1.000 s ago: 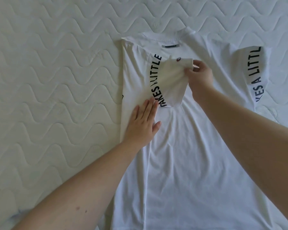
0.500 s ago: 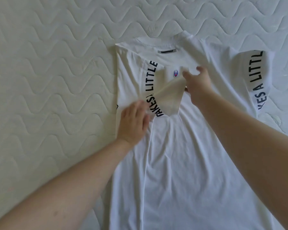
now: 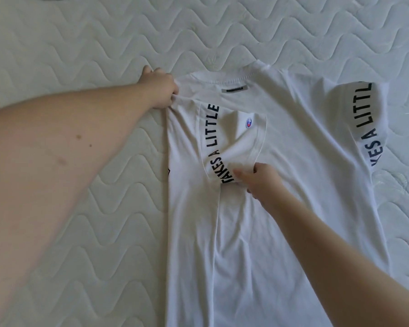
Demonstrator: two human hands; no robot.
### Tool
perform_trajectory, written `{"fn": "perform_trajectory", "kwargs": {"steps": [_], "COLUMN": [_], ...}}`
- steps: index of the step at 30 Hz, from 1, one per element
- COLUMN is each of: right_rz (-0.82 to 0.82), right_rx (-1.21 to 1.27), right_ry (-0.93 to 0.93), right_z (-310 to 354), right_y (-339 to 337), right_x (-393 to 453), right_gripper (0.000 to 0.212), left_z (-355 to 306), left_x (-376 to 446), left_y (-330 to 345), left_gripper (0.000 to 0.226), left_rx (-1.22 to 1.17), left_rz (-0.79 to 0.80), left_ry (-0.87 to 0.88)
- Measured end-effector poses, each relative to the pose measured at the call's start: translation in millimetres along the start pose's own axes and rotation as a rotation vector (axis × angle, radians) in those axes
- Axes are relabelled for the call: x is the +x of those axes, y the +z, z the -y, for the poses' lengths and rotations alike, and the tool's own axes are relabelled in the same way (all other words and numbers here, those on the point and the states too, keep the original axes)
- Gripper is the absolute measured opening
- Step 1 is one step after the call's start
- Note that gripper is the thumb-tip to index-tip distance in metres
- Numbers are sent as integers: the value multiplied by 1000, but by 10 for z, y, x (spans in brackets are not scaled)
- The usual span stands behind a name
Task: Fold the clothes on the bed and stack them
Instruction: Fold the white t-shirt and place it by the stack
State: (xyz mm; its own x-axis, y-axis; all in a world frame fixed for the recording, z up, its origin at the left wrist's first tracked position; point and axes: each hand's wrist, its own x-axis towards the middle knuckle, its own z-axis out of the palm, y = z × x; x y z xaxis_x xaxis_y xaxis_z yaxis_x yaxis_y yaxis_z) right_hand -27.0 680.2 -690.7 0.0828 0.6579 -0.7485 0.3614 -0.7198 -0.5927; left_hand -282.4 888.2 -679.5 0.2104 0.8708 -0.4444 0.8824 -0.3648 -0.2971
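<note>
- White T-shirt (image 3: pixel 269 232) lies flat on the quilted bed (image 3: pixel 80 55), collar at the far end.
- Left hand (image 3: pixel 159 89) grips the shirt's folded shoulder corner, fingers curled.
- Right hand (image 3: pixel 261 179) pinches the tucked sleeve's (image 3: pixel 241 142) hem, below the collar.

This looks like a bedroom in a home; the whole view is filled by a bed (image 3: pixel 80 55) with a white quilted cover, stitched in wavy lines; on it lies a white shirt (image 3: pixel 281 208) with black letters on the sleeves, spread flat as laundry; two bare arms reach over it; no other furniture or walls are visible.
</note>
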Motion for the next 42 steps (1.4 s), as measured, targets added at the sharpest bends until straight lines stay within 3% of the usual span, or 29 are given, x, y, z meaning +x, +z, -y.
{"fn": "perform_trajectory", "kwargs": {"steps": [8,14,17,19,22,25,29,34,42], "right_rz": [-75,-52,-147,-232,-190,-116,-74,-77,-132], "right_rx": [106,69,52,117,197,134,12,-179,-211], "right_ry": [-40,-5,-25,-1,35,44,50,-1,-63], "right_z": [-144,-266,-248,-246,-290,-370,-424,-436,-512], "right_y": [51,160,209,250,379,581,747,833,851], "right_x": [-9,-25,-39,-95,-285,-437,-459,-385,-374], "right_gripper": [18,28,36,38,38,34,29,15,16], "left_z": [206,129,113,130,185,253,313,190,-64], "left_x": [100,147,167,193,179,175,206,157,-523], "left_y": [171,210,251,251,214,210,226,358,613], "left_gripper": [36,44,43,39,33,22,31,38,29], "left_rx": [-73,-37,-59,-197,-381,-345,-163,-127,-664], "left_rz": [-29,-19,-43,-24,45,95,56,-67,-535], "left_ry": [-255,-369,-362,-296,-167,-140,-144,-162,-304]}}
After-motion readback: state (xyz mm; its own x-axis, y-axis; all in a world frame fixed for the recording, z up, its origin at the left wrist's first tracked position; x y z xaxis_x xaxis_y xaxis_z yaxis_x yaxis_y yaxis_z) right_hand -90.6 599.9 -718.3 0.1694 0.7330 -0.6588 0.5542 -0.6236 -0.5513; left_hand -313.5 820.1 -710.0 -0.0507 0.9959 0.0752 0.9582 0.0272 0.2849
